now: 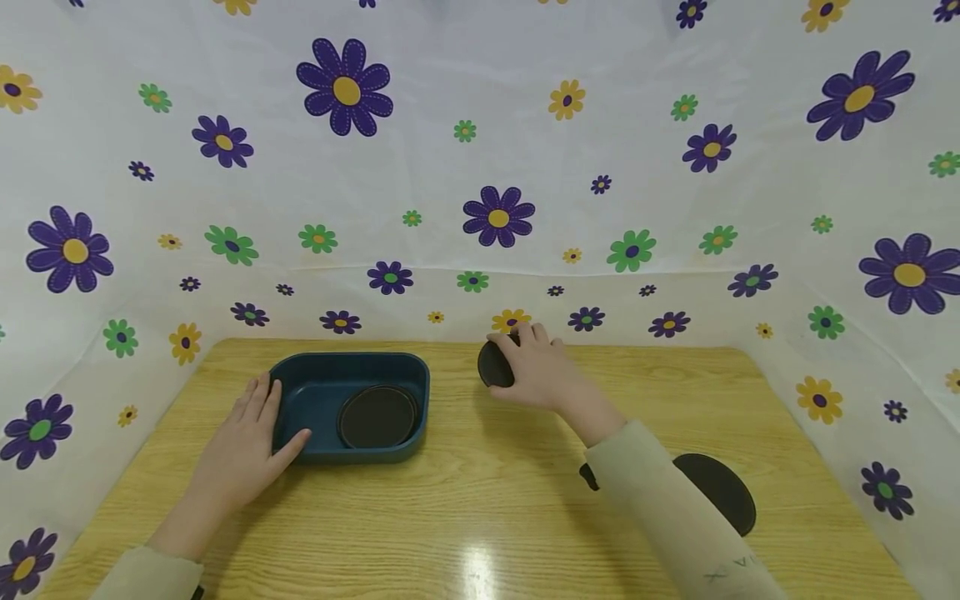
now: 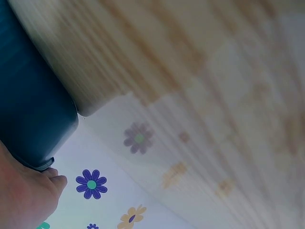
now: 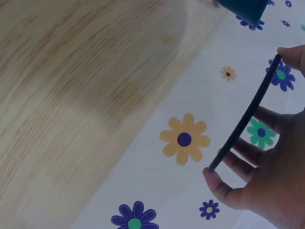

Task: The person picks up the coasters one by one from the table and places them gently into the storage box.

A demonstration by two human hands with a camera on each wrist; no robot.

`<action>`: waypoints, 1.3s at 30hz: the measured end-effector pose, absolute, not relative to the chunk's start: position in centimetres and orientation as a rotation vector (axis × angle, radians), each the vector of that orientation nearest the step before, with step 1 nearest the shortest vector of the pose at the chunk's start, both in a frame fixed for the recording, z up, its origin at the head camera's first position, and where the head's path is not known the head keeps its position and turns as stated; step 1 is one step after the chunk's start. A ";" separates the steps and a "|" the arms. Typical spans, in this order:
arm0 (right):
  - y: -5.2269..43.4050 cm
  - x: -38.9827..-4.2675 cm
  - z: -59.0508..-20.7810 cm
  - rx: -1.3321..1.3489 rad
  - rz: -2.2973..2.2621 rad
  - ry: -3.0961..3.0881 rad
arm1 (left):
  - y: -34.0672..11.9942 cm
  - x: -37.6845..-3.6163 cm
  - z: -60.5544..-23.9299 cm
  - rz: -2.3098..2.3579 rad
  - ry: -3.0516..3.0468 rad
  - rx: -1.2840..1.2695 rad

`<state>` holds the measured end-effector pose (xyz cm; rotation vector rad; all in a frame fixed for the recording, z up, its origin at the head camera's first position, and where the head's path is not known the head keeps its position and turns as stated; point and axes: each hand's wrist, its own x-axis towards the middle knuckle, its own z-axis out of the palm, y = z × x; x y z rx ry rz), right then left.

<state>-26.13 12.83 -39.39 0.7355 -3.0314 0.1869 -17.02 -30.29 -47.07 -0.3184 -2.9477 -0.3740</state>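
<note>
While our left hand [image 1: 243, 446] lies flat with straight fingers against the near-left wall of the dark teal tray [image 1: 408, 371], our right hand [image 1: 536, 371] pinches a thin, round, matte black disc [image 1: 493, 365] by its rim, lifted on edge at the far middle of the bench [image 1: 480, 500]. Seen from the right wrist, the disc [image 3: 245, 117] shows only as a slim dark line. We see another such disc lying inside the tray [image 1: 377, 417], and a third [image 1: 720, 490] on the bench beside our right sleeve.
</note>
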 end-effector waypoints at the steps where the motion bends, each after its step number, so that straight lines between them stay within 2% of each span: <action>1: 12.6 -26.2 -39.4 0.740 0.188 -3.028 | -30.3 -17.0 -47.1 -0.374 -2.946 -0.319; 20: 8.2 -26.7 -39.2 0.888 0.162 -2.972 | -30.4 -16.9 -47.2 -0.358 -2.958 -0.303; 39: 4.3 -25.8 -39.7 1.056 0.101 -2.909 | -30.3 -16.9 -47.1 -0.376 -2.933 -0.308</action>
